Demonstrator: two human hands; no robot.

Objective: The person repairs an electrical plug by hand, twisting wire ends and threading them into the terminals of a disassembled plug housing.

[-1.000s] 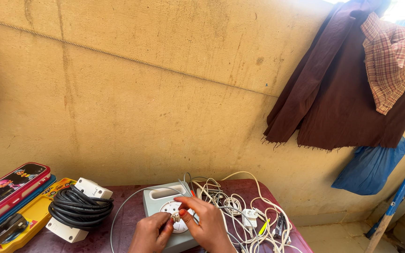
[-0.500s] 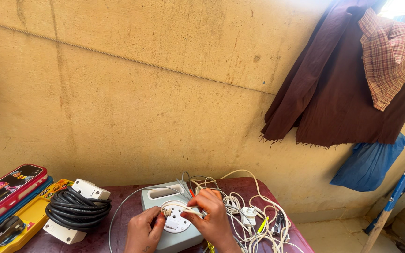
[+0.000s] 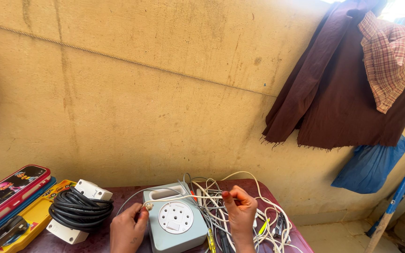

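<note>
Left hand pinches end of white cable; right hand grips same cable, stretched taut across pale blue extension box with round white socket face. Box sits on maroon worktop amid one tangle of white wires. Left: one black cable coil with two white plug blocks; two tins, red closed, yellow holding dark tools.
</note>
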